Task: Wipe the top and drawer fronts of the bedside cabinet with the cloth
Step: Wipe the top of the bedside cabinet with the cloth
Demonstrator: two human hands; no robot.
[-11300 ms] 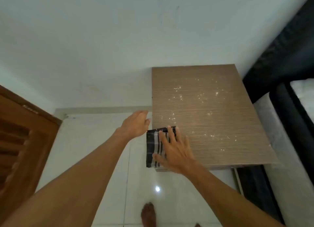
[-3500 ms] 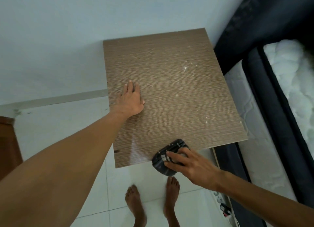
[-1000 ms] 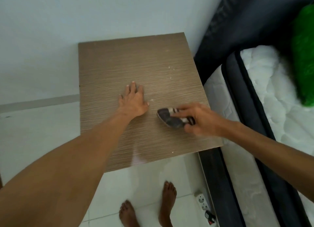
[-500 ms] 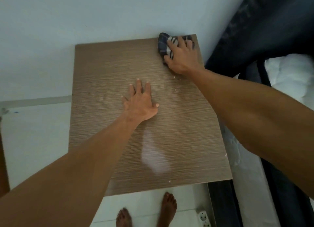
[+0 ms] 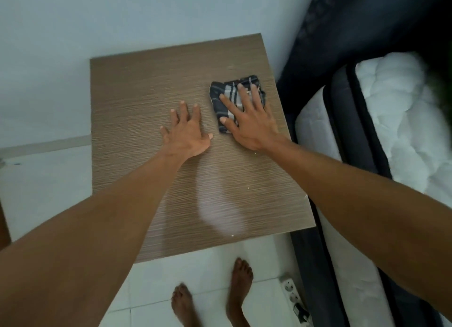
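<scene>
The bedside cabinet's brown wood-grain top (image 5: pixel 137 101) fills the middle of the head view; its drawer fronts are hidden below. A dark checked cloth (image 5: pixel 221 92) lies folded on the right part of the top. My right hand (image 5: pixel 247 117) presses flat on the cloth with fingers spread. My left hand (image 5: pixel 187 131) rests flat and bare on the top, just left of the cloth. A few white specks remain near the right and front edges.
A white wall stands behind the cabinet. A dark bed frame (image 5: pixel 342 111) with a white mattress (image 5: pixel 403 121) runs along the right. My bare feet (image 5: pixel 239 290) stand on white floor tiles, and a power strip (image 5: pixel 289 288) lies near the bed.
My right hand has drawn the cloth from the far right corner toward me along the right side of the top. The left hand has stayed flat in the middle.
</scene>
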